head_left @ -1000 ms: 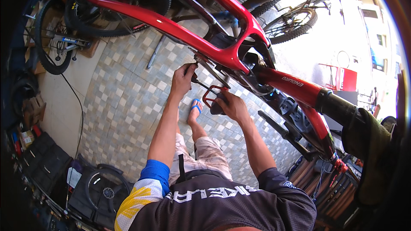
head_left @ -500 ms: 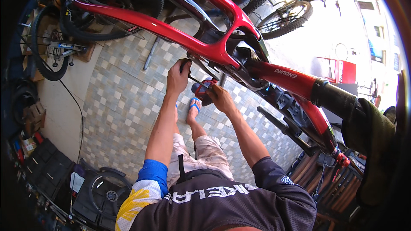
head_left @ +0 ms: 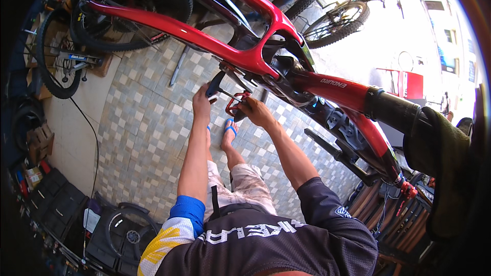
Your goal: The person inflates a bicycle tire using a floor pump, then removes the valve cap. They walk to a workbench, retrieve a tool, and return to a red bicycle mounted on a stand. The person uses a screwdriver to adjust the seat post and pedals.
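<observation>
My left hand (head_left: 201, 104) is closed on the dark blue handle of a T-handle hex key (head_left: 215, 85). The key's thin shaft runs rightward to a red open-framed bike part (head_left: 232, 104), possibly a pedal; where its tip sits is hidden. Closed around that red part from the other side is my right hand (head_left: 257, 112), with something dark under its fingers. Both hands are just below a glossy red bicycle frame (head_left: 250, 60), which hangs across the view from upper left to lower right. Its crank area lies right above the red part.
A black crank arm (head_left: 337, 152) sticks out right of my right arm. Wheels (head_left: 59, 59) and a cable line the left side. A toolbox (head_left: 57, 197) and a rotor-fitted wheel (head_left: 132, 227) lie lower left. Another bike (head_left: 335, 23) stands behind, near a red box (head_left: 413, 85).
Both hands have shifted slightly left, the left also a little down. The hex key's blue handle has turned into clearer view. The red part has moved left with my right hand.
</observation>
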### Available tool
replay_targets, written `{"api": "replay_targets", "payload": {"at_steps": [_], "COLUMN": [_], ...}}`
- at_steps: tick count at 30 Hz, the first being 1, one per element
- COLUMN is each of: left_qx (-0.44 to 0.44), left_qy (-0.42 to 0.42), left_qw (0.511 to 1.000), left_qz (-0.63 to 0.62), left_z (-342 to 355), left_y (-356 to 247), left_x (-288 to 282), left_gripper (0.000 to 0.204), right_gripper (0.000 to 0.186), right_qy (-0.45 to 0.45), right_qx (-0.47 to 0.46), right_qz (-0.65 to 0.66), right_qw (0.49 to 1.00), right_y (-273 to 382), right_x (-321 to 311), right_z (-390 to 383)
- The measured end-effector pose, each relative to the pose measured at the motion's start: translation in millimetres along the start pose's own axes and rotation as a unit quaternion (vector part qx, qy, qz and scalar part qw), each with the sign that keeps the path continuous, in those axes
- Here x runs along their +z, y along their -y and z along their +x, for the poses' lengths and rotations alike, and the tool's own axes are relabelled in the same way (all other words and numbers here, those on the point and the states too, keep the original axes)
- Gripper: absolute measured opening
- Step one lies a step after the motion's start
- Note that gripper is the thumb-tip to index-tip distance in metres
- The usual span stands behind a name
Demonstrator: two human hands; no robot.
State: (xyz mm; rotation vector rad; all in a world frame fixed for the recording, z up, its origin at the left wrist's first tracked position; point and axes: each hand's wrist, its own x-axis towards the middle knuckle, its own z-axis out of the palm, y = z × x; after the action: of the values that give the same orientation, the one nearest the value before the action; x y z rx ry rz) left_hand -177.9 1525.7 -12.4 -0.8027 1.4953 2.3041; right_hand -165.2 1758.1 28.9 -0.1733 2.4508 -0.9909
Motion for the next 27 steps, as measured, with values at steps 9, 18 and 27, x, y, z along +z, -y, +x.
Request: {"api": "replay_targets", "payload": {"at_steps": [9, 18, 27], "left_qx": [-0.131, -0.064, 0.037], "left_qy": [0.17, 0.097, 0.053], "left_qw": [0.961, 0.979, 0.896], "left_qz": [0.173, 0.166, 0.438], "left_z": [-18.5, -3.7, 16.2], "left_y": [25.0, 49.4, 39.1], "left_x": [14.3, 7.9, -6.8], "left_gripper": [0.05, 0.027, 0.048], "right_gripper": [0.045, 0.035, 0.032], "right_qy": [0.016, 0.047, 0.005], "right_qx": [0.004, 0.002, -0.028], "right_qz": [0.028, -0.042, -0.031], "right_qw": [0.999, 0.998, 0.999], "right_y": [-7.9, -22.4, -26.6], "right_x": [7.6, 0.3, 14.6], "right_z": [16.0, 9.8, 19.4]}}
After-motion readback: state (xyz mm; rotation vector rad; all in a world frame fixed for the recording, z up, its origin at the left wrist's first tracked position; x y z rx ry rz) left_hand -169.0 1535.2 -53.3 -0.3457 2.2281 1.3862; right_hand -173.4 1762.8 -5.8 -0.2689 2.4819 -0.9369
